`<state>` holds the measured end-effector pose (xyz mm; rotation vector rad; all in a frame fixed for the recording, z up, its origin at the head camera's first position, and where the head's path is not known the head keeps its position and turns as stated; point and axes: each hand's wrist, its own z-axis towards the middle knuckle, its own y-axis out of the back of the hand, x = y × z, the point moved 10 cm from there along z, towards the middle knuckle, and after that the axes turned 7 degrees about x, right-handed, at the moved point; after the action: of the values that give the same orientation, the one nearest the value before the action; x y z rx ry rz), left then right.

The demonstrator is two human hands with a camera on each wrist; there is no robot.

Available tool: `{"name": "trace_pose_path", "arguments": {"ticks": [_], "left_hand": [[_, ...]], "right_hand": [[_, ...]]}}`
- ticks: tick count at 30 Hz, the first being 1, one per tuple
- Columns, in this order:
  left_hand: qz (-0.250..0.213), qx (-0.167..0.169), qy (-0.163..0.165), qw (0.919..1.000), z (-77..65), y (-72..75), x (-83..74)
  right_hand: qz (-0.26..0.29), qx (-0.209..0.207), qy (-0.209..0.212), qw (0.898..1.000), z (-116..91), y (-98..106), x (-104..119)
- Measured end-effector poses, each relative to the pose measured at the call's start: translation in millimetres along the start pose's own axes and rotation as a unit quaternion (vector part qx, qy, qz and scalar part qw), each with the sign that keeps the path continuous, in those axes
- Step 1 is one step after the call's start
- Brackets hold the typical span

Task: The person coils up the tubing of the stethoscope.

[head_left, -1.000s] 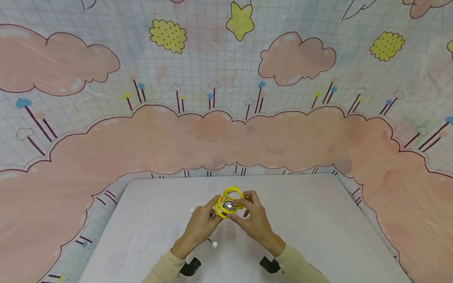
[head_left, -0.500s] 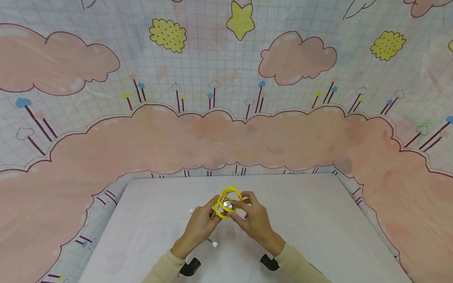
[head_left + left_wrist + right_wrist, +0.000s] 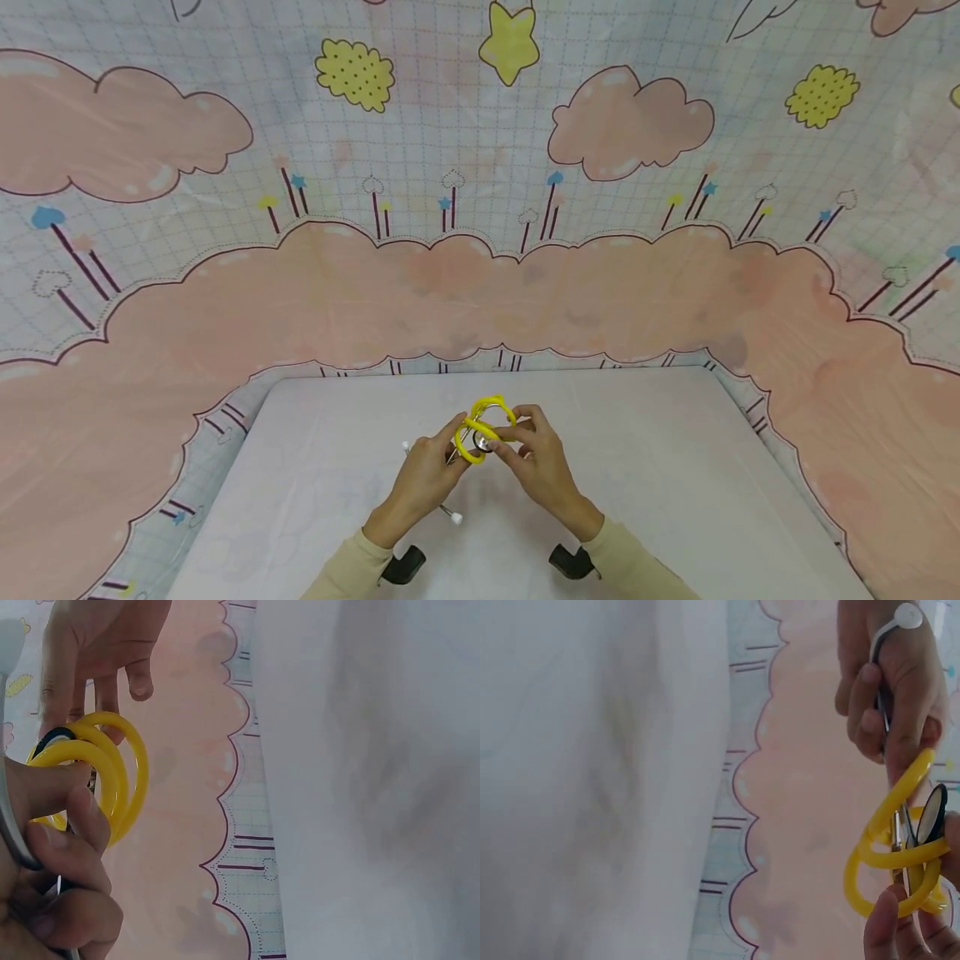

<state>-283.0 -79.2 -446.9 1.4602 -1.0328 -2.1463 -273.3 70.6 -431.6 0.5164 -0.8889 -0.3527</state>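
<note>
A stethoscope with coiled yellow tubing (image 3: 480, 427) is held above the white table by both hands. My left hand (image 3: 423, 471) grips its metal ear tubes and the near side of the coil. One white earpiece (image 3: 457, 518) sticks out below that hand; another shows at the hand's far left. On the other side, my right hand (image 3: 543, 471) pinches the round chest piece (image 3: 483, 442) between thumb and fingers, beside the loops. The right wrist view shows the chest piece (image 3: 932, 814) edge-on against the tubing. Fingers hide part of the coil.
The white tabletop (image 3: 675, 467) spreads below and around both hands. A patterned cloth (image 3: 480, 300) with clouds and stars hangs behind and runs along the sides. Black devices (image 3: 405, 567) sit under both wrists.
The right thumb has moved up onto the chest piece, which has tilted and slipped partly under a yellow loop. The left hand keeps its grip almost unmoved.
</note>
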Motion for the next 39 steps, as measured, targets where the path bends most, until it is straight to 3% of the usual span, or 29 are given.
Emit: {"name": "trace_pose_path", "arguments": {"ticks": [5, 17, 23, 31, 39], "left_hand": [[-0.003, 0.002, -0.004, 1.0, 0.3, -1.3, 0.3], [-0.018, -0.003, -0.032, 0.9993, -0.1, -2.9, -3.7], [-0.023, -0.001, -0.028, 0.9994, -0.8, -1.2, -4.5], [-0.019, 0.011, -0.025, 0.9995, -1.0, -5.4, -4.1], [0.027, 0.017, -0.024, 0.9992, -0.6, -7.7, -3.2]], "right_hand": [[0.057, 0.003, -0.026, 0.998, 0, -2, -7], [0.084, -0.023, -0.05, 0.995, -2, -2, -10], [0.068, -0.001, -0.065, 0.996, -4, -4, -12], [0.105, 0.031, -0.094, 0.99, -5, -8, -16], [0.117, 0.064, -0.107, 0.985, -5, -10, -22]]}}
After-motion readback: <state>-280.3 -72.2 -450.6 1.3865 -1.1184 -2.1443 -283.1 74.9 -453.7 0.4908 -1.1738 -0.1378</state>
